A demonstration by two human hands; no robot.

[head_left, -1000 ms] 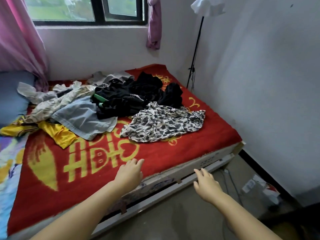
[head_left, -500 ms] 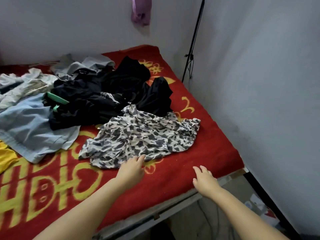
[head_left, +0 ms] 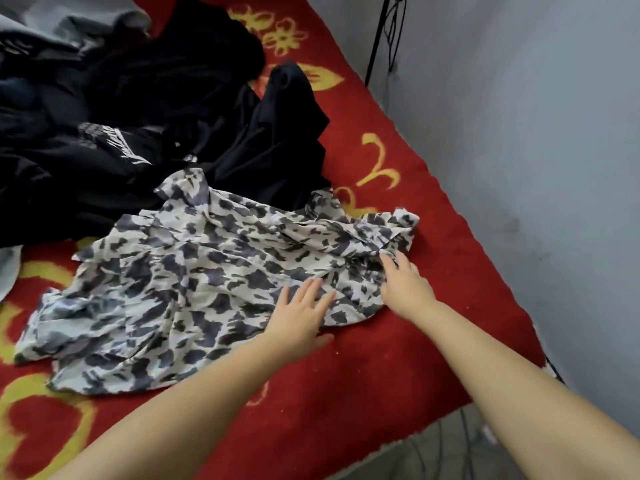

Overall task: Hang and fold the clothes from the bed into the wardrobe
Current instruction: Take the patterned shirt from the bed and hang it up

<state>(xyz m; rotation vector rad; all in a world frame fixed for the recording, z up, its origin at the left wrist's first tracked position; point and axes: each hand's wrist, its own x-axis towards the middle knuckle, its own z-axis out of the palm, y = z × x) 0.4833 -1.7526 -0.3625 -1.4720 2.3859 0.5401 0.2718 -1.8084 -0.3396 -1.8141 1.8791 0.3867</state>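
A white garment with dark blotches [head_left: 194, 282] lies spread and crumpled on the red bed cover [head_left: 363, 368]. My left hand [head_left: 299, 315] rests flat on its near right part, fingers straight and spread. My right hand [head_left: 403, 284] touches the garment's right end, fingers reaching onto the bunched cloth. Neither hand lifts it. Behind the garment lies a heap of black clothes [head_left: 166, 109], one with white lettering. The wardrobe is out of view.
A grey garment [head_left: 79, 19] lies at the back left and a pale blue one [head_left: 8, 268] shows at the left edge. A grey wall [head_left: 536, 133] runs close along the bed's right side, with a thin black stand [head_left: 379, 39] against it. Floor [head_left: 485, 445] shows at bottom right.
The view has moved in close over the bed. Both hands have gone forward from the bed's edge onto the blotched garment.
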